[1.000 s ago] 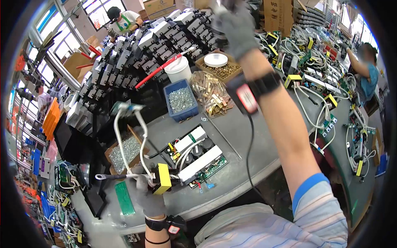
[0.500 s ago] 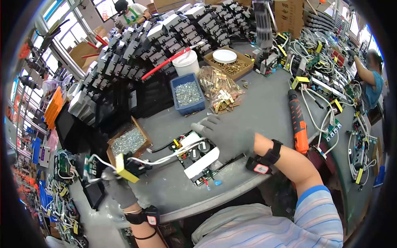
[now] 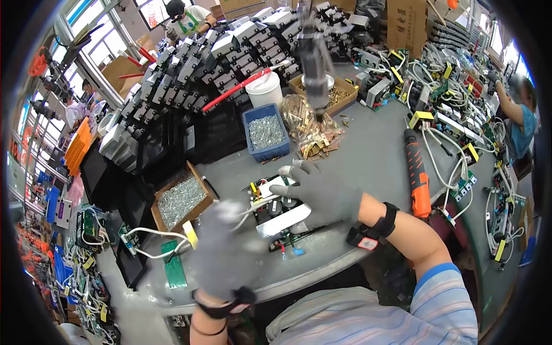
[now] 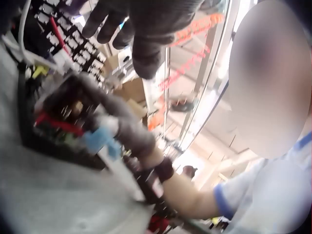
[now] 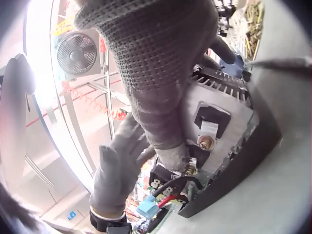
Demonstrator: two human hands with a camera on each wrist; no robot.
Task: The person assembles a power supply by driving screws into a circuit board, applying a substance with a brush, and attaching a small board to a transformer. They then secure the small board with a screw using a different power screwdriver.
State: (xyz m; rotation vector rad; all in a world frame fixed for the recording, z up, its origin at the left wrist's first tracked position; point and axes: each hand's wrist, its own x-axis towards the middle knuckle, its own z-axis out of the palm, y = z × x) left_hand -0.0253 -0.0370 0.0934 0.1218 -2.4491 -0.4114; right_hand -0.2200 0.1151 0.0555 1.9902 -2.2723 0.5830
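Observation:
In the head view a circuit assembly (image 3: 284, 223) with black capacitors and white bars lies on the table. My gloved right hand (image 3: 325, 192) holds its right side; in the right wrist view the thumb (image 5: 173, 158) presses beside a metal block (image 5: 219, 139) with a brass-coloured screw. Blurred, my left hand (image 3: 230, 247) is above the table left of the assembly, its fingers extended and holding nothing in the left wrist view (image 4: 146, 29). White cables (image 3: 155, 232) with a yellow block (image 3: 190, 234) and small green board (image 3: 127, 238) lie left of it, partly hidden by that hand.
A blurred power tool (image 3: 313, 72) hangs above a bag of brass parts (image 3: 316, 138). Behind stand a blue screw bin (image 3: 267, 152) and a white bucket (image 3: 264, 89); a screw box (image 3: 181, 198) is at left. An orange-black driver (image 3: 417, 175) lies right.
My right hand has come down from the hanging tool to the assembly; the tool has swung left. My left hand has let go of the yellow block and moved right.

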